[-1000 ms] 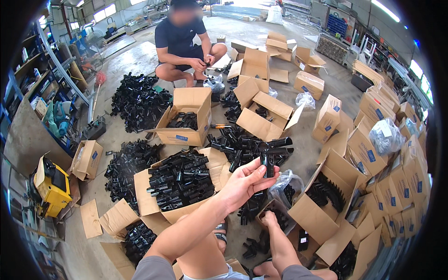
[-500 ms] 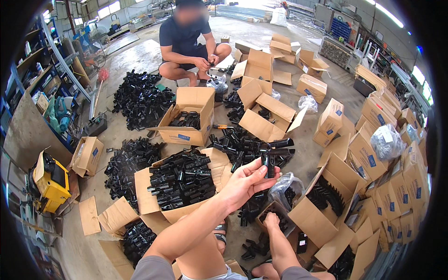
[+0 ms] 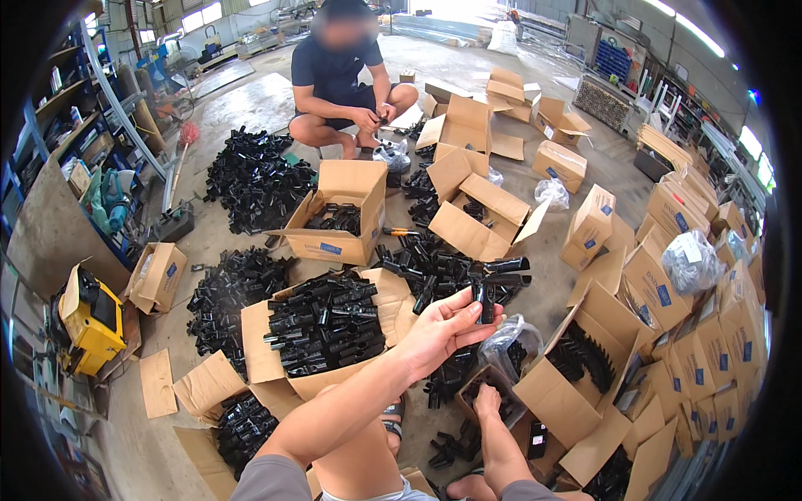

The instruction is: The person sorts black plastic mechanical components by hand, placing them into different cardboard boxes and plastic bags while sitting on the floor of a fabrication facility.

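Observation:
My left hand (image 3: 444,331) grips a black branched pipe fitting (image 3: 506,265) by one leg, with its tubular arms pointing right, above a heap of similar fittings (image 3: 418,259). My right hand (image 3: 486,401) reaches down into a small open carton (image 3: 468,411) with a clear plastic bag (image 3: 505,344) at its far side. Its fingertips are down among dark contents, and whatever they pinch is too small to make out. Left of my left forearm, a large open carton (image 3: 305,386) is heaped with black fittings (image 3: 326,321).
A co-worker (image 3: 342,83) squats at the back, hands together on a small piece. Another open carton (image 3: 334,242) holds black parts, with loose piles (image 3: 251,179) beside it. To the right are a carton of curved black pieces (image 3: 585,359), a phone (image 3: 537,439) and stacked cartons (image 3: 702,351).
The view has shifted slightly. My left hand keeps the fitting in nearly the same place. My right hand stays at the small carton, its fingers slightly changed in pose.

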Demonstrator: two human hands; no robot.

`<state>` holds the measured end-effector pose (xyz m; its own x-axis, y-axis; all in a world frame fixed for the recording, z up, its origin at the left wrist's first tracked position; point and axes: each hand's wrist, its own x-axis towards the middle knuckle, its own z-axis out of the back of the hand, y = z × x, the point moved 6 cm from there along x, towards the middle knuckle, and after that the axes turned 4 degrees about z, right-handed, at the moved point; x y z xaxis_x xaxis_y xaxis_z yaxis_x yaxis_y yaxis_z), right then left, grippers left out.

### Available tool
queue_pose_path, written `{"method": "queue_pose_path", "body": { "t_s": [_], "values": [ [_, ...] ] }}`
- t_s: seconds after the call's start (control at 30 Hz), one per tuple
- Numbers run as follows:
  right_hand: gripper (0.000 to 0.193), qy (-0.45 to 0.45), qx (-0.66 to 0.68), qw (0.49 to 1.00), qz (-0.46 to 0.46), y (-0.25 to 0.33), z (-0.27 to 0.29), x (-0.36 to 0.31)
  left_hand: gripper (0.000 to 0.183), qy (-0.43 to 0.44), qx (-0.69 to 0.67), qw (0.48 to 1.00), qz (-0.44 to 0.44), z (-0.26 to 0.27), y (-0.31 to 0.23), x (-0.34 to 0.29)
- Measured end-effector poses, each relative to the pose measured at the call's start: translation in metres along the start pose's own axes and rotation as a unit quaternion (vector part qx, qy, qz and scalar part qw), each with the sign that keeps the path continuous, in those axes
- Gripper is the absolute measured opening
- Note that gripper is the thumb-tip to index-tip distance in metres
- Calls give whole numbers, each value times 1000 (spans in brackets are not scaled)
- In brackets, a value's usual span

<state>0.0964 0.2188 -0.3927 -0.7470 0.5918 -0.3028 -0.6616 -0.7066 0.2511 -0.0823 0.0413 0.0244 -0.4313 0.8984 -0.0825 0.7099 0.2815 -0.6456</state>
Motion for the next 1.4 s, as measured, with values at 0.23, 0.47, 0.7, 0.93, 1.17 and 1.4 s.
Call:
{"method": "queue_pose_path", "body": {
  "t_s": [0.23, 0.47, 0.7, 0.93, 1.17, 1.4],
  "values": [
    [21, 11, 2, 1000, -24, -6, -2, -2, 38, 0, 8, 1000, -6, -2, -1, 1],
    [23, -147, 154, 975, -60, -13, 12, -11, 38, -7, 12, 1000, -9, 1, -5, -1],
    [13, -175, 678, 714, 2, 50, 139, -45, 39, -20, 19, 999, -37, -2, -5, 0],
    [20, -306, 623, 690, 205, 184, 387, -111, 39, -44, 41, 997, -50, -9, -3, -5],
    [16, -284, 596, 706, 255, 227, 401, -101, 46, -55, 102, 989, -90, -11, -7, -10],
    [17, -246, 682, 637, 264, 237, 386, -94, 51, -58, 160, 979, -113, -1, -11, -14]
  ]
}}
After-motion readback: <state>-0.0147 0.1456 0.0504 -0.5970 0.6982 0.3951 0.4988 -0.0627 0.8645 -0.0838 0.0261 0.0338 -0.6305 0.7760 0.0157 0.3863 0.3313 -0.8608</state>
